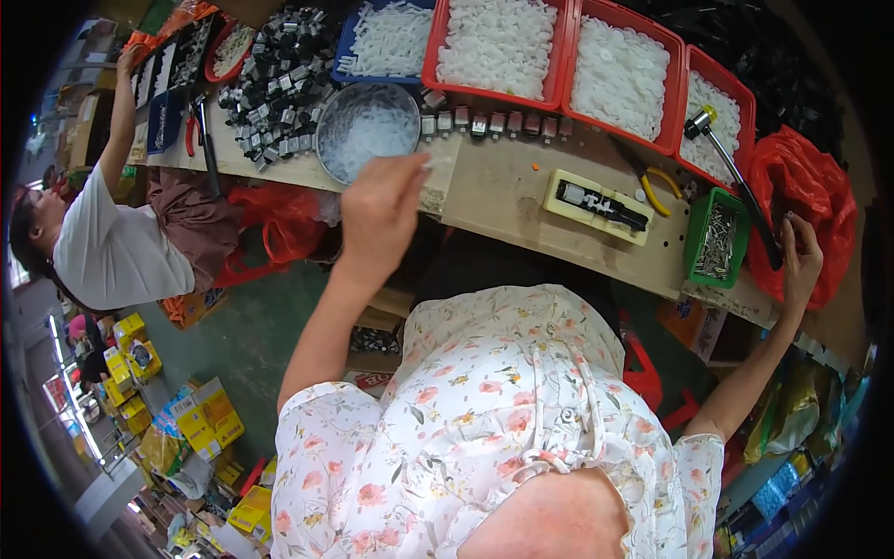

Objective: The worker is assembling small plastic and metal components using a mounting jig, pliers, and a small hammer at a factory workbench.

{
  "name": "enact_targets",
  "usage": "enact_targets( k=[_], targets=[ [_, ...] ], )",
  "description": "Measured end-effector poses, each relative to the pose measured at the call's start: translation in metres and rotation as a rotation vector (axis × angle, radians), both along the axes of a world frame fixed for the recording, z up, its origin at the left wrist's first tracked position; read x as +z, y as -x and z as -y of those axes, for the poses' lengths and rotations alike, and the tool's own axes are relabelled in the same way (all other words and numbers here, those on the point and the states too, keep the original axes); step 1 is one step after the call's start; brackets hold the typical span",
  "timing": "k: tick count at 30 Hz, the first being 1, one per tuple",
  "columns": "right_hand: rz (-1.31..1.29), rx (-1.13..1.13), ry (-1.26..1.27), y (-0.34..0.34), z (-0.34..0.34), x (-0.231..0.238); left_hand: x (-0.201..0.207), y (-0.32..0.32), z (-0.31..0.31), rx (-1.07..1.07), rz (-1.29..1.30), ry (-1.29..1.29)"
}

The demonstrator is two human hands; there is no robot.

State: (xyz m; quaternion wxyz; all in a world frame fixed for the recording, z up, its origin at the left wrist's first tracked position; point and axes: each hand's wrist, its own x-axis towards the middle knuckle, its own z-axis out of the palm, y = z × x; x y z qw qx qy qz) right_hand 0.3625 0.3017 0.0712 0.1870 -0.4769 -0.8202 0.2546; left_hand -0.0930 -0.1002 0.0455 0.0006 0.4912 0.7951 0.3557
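Observation:
My left hand (382, 210) is raised by the near rim of a round metal bowl (322, 154) of translucent white plastic pieces. Its fingertips pinch a small translucent white plastic piece (436, 162). At the right end of the bench, my right hand (803, 256) is beside the dark grip of a hammer (752, 200). Its fingers are partly curled at the grip's side; whether they grip it is unclear. The hammer's head lies over a red tray. Between my hands, a cream fixture block (596, 207) cradles a black part with a clear-and-metal end (582, 197).
Red trays (562, 56) and a blue tray (341, 70) of white plastic parts line the back. A green box (694, 244) holds metal pins, beside a red plastic bag (819, 205). Yellow-handled pliers (663, 191) lie behind the fixture. A co-worker (121, 233) reaches across at left.

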Motion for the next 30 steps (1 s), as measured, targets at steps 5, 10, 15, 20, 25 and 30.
enact_targets(
  k=[5,10,15,20,25,30],
  targets=[
    [-0.010,0.068,-0.082,0.019,0.008,0.000,0.014,0.037,0.020,0.105,0.259,-0.018],
    [-0.006,0.024,-0.024,0.018,0.011,0.003,0.021,0.061,0.018,0.179,0.757,-0.181],
    [-0.036,0.049,-0.026,0.014,0.014,0.006,0.006,0.074,-0.003,0.138,0.221,-0.078],
    [-0.035,0.089,-0.081,0.015,0.022,0.007,-0.012,0.081,-0.027,-0.030,-0.211,0.023],
    [0.000,0.086,-0.105,0.010,0.025,0.007,-0.021,0.082,-0.033,-0.122,-0.191,0.134],
    [-0.039,0.079,-0.126,0.012,0.032,0.013,0.003,0.080,-0.026,-0.089,-0.081,0.091]
  ],
)
